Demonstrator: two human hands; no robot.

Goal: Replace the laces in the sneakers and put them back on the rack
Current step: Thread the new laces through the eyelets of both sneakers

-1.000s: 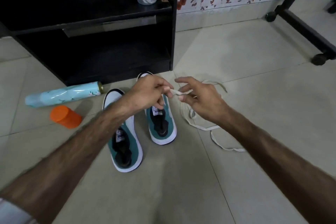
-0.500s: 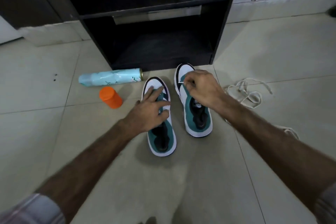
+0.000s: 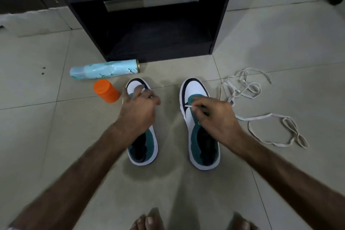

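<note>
Two white-and-teal sneakers stand side by side on the tiled floor, toes pointing at the black rack. My left hand lies over the front of the left sneaker, its fingers curled round the upper. Over the right sneaker, my right hand pinches the tip of a white lace at the eyelet area. The rest of that lace trails off to the right across the floor in loose loops. More lace loops lie farther right.
A pale blue spray can lies on its side in front of the rack. An orange container lies just left of the left sneaker. The rack's lower shelf is dark and open. My bare toes show at the bottom edge.
The two sneakers now stand farther apart. My left hand went from flat to curled on the left sneaker. My right hand brought the lace tip over the right sneaker's eyelets.
</note>
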